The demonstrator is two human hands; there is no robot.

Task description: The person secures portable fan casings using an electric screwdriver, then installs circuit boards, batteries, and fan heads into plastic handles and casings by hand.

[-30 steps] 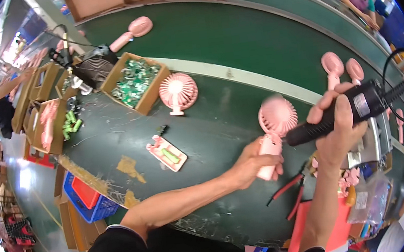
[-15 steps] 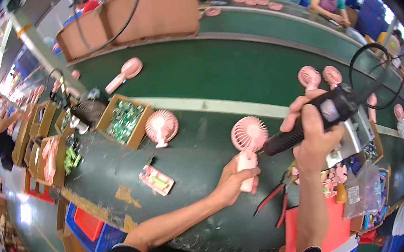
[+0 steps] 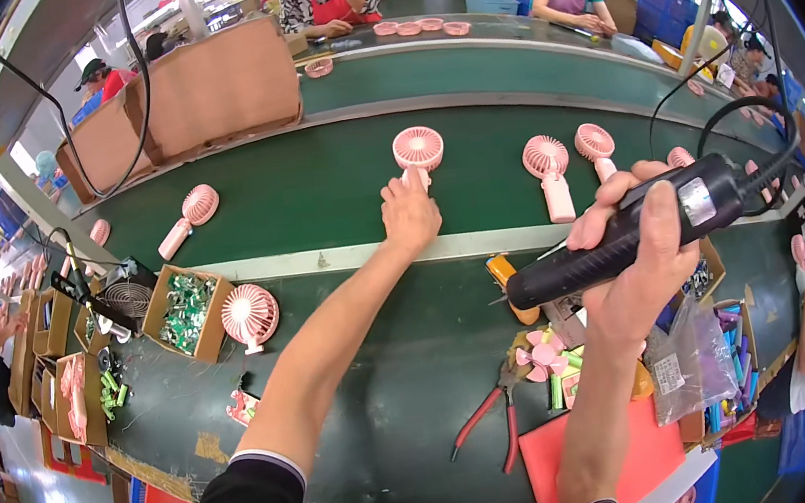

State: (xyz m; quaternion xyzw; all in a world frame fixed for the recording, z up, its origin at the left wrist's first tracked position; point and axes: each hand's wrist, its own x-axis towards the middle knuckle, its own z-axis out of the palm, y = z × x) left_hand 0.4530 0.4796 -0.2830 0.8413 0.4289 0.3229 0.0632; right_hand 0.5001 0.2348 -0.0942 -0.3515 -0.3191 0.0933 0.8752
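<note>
Outward from above the dark green bench (image 3: 416, 360) to the far green belt (image 3: 314, 182) has gone one pink plastic handheld fan (image 3: 419, 147); the left hand (image 3: 411, 214) has fingers curled round its handle, presumably sparing the round grille. The right hand (image 3: 638, 243) clasps one black cylindrical power screwdriver (image 3: 575, 265) by its barrel, likely for control. I count two similar pink fans (image 3: 556, 194) just right, one red-handled pair of pliers (image 3: 507, 399) near.

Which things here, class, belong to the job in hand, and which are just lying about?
Job in hand, apparently:
pink fan, at the left hand
black corded tool, in the right hand
probably other pink fans on the green belt

Seemingly just lying about:
red-handled pliers
clear plastic bag
red sheet
</note>
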